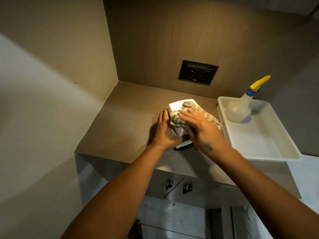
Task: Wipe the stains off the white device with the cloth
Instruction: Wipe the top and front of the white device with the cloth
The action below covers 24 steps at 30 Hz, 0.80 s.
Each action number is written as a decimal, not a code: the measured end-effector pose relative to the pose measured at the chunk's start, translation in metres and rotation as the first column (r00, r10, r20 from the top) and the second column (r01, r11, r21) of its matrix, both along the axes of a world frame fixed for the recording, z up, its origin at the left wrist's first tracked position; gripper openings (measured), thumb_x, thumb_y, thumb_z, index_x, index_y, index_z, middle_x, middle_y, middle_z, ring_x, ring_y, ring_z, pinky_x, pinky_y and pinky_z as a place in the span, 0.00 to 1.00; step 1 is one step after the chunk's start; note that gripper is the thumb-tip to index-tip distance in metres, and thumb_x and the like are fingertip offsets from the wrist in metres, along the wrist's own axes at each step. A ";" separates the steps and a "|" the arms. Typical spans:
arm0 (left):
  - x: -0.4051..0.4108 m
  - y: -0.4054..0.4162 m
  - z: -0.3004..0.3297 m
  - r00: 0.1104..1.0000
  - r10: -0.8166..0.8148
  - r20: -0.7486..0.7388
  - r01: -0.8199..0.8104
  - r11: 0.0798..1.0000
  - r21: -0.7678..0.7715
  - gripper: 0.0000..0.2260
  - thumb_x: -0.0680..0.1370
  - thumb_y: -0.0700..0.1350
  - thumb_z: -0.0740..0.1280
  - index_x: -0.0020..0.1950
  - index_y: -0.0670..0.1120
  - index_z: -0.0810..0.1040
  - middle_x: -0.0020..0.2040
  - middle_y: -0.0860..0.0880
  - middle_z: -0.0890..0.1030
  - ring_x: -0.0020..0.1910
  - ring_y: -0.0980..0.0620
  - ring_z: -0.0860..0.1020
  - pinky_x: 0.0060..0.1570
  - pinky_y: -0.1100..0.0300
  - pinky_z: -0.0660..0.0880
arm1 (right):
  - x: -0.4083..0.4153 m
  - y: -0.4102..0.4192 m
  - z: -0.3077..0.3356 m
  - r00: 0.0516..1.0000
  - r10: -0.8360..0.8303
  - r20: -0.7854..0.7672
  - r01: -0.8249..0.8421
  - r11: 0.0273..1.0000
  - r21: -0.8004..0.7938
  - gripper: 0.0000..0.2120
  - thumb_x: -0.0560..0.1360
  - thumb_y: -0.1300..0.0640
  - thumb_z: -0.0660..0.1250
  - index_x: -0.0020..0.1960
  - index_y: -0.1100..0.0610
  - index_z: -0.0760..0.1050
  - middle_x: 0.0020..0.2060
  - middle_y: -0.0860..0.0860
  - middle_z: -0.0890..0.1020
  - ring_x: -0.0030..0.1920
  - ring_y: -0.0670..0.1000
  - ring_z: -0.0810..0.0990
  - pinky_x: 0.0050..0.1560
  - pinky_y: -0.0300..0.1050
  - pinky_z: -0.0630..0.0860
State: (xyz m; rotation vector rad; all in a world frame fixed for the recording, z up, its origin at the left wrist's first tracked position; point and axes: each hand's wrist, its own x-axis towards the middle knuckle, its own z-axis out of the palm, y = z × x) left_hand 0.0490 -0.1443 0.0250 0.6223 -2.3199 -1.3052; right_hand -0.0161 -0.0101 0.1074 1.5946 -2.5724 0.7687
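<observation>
The white device is gripped at its near left edge by the left hand, fingers curled round it. The cloth is pressed onto its top by the right hand, fingers flat. The device is held over the counter; whether it touches cannot be told. Bare counter is seen left, a tray just right. The long axis runs away toward the socket.

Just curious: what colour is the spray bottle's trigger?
The trigger is yellow; the head view shows it best.
</observation>
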 end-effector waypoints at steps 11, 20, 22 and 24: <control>0.003 0.000 0.008 0.999 -0.023 -0.025 0.023 1.000 -0.004 0.58 0.56 0.66 0.82 0.78 0.48 0.58 0.73 0.47 0.68 0.71 0.50 0.68 0.69 0.54 0.69 | -0.042 -0.047 0.013 0.997 -0.072 0.009 0.071 0.993 0.095 0.14 0.79 0.56 0.63 0.64 0.52 0.77 0.64 0.54 0.78 0.66 0.58 0.72 0.67 0.54 0.65; 0.002 0.000 0.006 1.000 -0.018 -0.010 0.018 0.999 0.026 0.58 0.56 0.66 0.83 0.78 0.48 0.59 0.72 0.47 0.68 0.70 0.51 0.69 0.68 0.48 0.73 | -0.037 0.005 0.010 0.996 -0.060 0.065 0.058 0.998 0.040 0.18 0.79 0.55 0.65 0.68 0.52 0.73 0.69 0.51 0.73 0.73 0.54 0.64 0.73 0.55 0.60; 0.002 0.001 0.008 1.000 -0.021 0.000 0.021 0.999 0.024 0.60 0.56 0.68 0.82 0.79 0.49 0.57 0.73 0.47 0.68 0.71 0.50 0.69 0.69 0.48 0.73 | -0.052 -0.010 0.014 0.982 -0.164 0.097 0.159 0.986 0.057 0.17 0.79 0.54 0.64 0.68 0.50 0.73 0.69 0.52 0.74 0.71 0.57 0.67 0.69 0.52 0.63; 0.001 0.001 0.007 1.000 -0.011 0.007 0.010 1.000 0.026 0.60 0.55 0.69 0.81 0.79 0.49 0.57 0.73 0.47 0.68 0.71 0.50 0.69 0.68 0.47 0.73 | -0.060 -0.026 0.014 0.977 -0.185 0.105 0.177 0.981 0.077 0.17 0.79 0.53 0.64 0.68 0.49 0.73 0.68 0.51 0.75 0.69 0.57 0.70 0.66 0.49 0.65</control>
